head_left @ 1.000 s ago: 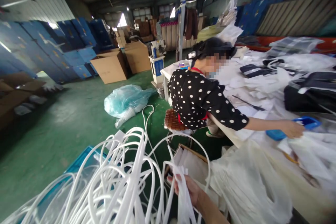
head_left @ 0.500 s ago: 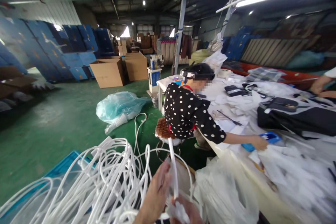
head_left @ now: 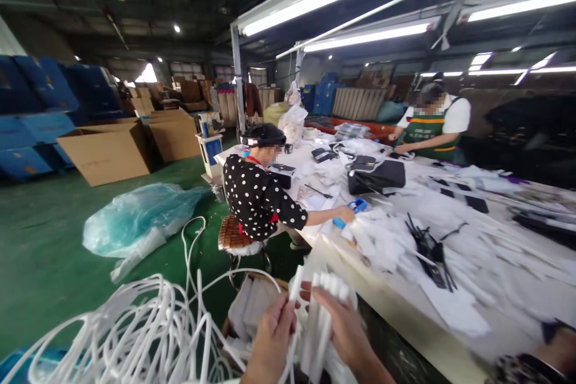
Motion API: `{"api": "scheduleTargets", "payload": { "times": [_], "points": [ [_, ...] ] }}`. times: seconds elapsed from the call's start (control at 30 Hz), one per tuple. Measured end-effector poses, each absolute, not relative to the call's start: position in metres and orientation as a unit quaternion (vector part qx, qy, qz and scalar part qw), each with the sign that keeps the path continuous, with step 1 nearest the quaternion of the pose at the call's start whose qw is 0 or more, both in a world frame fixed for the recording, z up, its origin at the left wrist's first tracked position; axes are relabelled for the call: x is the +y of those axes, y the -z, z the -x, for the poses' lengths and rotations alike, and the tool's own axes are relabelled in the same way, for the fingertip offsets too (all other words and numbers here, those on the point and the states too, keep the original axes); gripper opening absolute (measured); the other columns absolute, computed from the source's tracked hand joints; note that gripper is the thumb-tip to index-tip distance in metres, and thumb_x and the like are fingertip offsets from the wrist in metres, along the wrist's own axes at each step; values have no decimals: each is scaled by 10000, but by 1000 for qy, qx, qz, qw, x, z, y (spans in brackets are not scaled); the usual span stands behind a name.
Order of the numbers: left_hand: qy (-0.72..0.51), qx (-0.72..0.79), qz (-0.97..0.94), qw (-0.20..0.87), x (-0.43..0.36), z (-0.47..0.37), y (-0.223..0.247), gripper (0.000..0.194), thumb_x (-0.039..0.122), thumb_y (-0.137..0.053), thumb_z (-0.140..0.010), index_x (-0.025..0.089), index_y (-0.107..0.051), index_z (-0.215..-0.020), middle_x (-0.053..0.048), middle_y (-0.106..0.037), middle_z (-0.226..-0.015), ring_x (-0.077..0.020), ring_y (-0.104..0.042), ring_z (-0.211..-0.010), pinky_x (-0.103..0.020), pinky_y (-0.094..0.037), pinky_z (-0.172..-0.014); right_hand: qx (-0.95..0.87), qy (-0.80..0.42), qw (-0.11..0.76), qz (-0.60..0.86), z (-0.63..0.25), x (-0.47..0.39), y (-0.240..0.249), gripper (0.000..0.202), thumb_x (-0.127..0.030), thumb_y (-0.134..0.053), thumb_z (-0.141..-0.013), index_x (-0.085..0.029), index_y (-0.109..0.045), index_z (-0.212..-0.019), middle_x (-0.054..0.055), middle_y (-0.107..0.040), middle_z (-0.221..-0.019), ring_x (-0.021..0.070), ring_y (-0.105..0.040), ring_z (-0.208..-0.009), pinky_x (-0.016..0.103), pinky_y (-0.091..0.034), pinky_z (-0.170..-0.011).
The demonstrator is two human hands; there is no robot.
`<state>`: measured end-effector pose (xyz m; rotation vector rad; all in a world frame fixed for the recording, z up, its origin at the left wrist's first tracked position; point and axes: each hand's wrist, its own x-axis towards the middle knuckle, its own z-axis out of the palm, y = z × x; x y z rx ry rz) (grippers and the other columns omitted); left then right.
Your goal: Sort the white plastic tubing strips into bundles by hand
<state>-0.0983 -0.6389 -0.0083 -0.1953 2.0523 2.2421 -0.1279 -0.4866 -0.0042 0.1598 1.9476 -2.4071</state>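
My left hand [head_left: 272, 331] is closed around one white tube [head_left: 297, 285], whose cut end points up. Close beside it, my right hand [head_left: 341, 325] grips a bundle of short white tubes [head_left: 320, 336], several lying side by side with their ends fanned at the top. The fingers of both hands almost meet between the single tube and the bundle. To the left lies a big loose heap of coiled white tubing [head_left: 135, 330]. Below the hands, a box with white pieces [head_left: 252, 309] is partly hidden.
A co-worker in a dotted shirt [head_left: 252, 198] sits at a long table [head_left: 315, 252] covered with white scraps and black bags [head_left: 375, 175]. Another person in a green apron [head_left: 423, 132] stands beyond. A clear plastic bag [head_left: 144, 216] and cartons [head_left: 105, 153] occupy the green floor.
The view has swung right, showing more of the table and a second person. My right hand has come up with a bundle of tubes, and my left fingers have closed on the single tube.
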Motion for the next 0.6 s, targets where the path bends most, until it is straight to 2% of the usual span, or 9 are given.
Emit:
{"api": "scheduleTargets", "payload": {
  "times": [0.13,0.23,0.33,0.47,0.6],
  "points": [
    [-658,752,27,24,-625,91,7,450,607,-503,-944,207,-707,-959,9,-533,-654,-161,-494,-640,-275,-398,-621,526,840,93,-98,122,-497,-8,362,-461,-852,-680,-227,-796,-951,72,-802,-913,315,-738,-878,405,-603,-778],
    [-629,777,20,23,-621,87,5,394,513,-463,-972,201,-701,-942,-39,-655,-748,-194,-586,-720,-289,-452,-699,493,859,108,-85,115,-496,-3,378,-453,-855,-692,-220,-794,-984,78,-802,-939,319,-729,-936,404,-588,-816],
    [-602,798,13,17,-617,84,2,385,471,-421,-971,198,-684,-906,-73,-717,-822,-220,-637,-786,-303,-477,-758,485,864,108,-75,111,-488,4,385,-451,-852,-715,-210,-799,-1011,85,-804,-959,314,-720,-965,399,-574,-844],
    [-576,817,13,24,-612,81,-3,363,415,-371,-957,206,-659,-880,-72,-716,-821,-216,-631,-769,-313,-473,-764,501,857,102,-60,111,-482,6,403,-456,-837,-747,-190,-798,-1046,86,-802,-958,304,-719,-951,397,-565,-864],
    [-569,821,8,41,-607,80,-7,315,402,-384,-931,235,-550,-721,-15,-577,-663,-186,-525,-652,-315,-416,-681,507,853,94,-76,108,-481,5,385,-459,-847,-720,-180,-794,-979,60,-785,-841,282,-725,-855,378,-579,-809]
  ]
}}
